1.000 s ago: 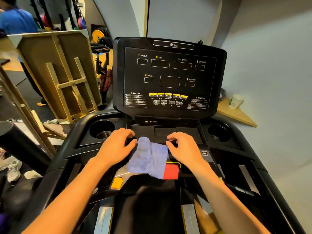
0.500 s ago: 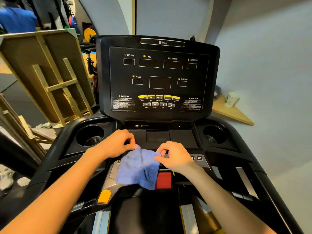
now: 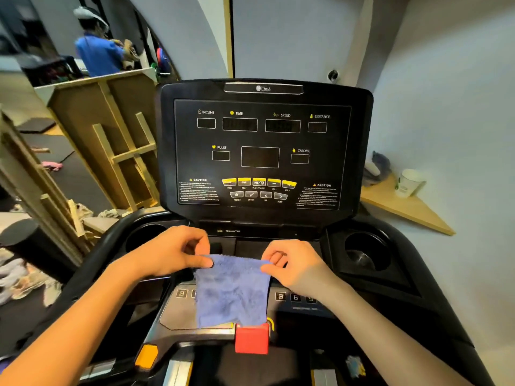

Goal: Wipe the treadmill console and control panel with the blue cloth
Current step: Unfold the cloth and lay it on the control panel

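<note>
Left hand (image 3: 172, 253) pinches the cloth's (image 3: 232, 291) upper left corner between thumb and fingers, and the right hand (image 3: 295, 264) pinches its upper right corner, so the cloth hangs spread between them. It drapes over the middle of the control panel (image 3: 295, 298), covering some numbered keys, and its lower edge reaches the red stop button (image 3: 252, 338) near the panel's front edge. Behind the hands rises the console (image 3: 262, 151), dark, with yellow keys along its lower part. Cup holders (image 3: 365, 253) sit at either side. A paper cup (image 3: 409, 182) stands on a wooden shelf (image 3: 407, 210) to the right.
</note>
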Tool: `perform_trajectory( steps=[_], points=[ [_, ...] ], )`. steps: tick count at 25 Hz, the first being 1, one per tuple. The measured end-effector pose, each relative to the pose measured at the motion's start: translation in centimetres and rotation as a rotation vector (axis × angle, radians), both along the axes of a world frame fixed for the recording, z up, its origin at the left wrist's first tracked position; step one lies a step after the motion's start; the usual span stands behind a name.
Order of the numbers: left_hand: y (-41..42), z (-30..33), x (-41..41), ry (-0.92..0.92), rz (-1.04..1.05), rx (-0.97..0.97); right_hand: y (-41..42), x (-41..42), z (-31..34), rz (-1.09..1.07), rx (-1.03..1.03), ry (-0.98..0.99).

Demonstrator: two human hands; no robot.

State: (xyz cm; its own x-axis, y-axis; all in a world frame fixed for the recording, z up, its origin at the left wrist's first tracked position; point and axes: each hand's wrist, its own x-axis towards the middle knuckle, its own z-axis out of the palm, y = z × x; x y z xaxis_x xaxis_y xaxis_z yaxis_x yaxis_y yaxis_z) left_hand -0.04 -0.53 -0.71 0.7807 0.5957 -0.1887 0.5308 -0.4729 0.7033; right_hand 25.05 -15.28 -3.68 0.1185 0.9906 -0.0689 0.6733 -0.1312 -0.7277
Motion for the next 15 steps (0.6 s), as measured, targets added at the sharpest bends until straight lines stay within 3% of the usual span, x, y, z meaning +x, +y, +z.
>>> perform_trajectory(
  steps=[5,15],
  points=[
    [1.8,0.6,1.7,-0.155,0.024,-0.045,1.6,2.7,1.8,-0.104,-0.009,0.081],
    [4.9,-2.2,5.7,-0.165,0.082,0.079,5.0,4.5,0.6,-0.297,-0.028,0.023]
  ],
)
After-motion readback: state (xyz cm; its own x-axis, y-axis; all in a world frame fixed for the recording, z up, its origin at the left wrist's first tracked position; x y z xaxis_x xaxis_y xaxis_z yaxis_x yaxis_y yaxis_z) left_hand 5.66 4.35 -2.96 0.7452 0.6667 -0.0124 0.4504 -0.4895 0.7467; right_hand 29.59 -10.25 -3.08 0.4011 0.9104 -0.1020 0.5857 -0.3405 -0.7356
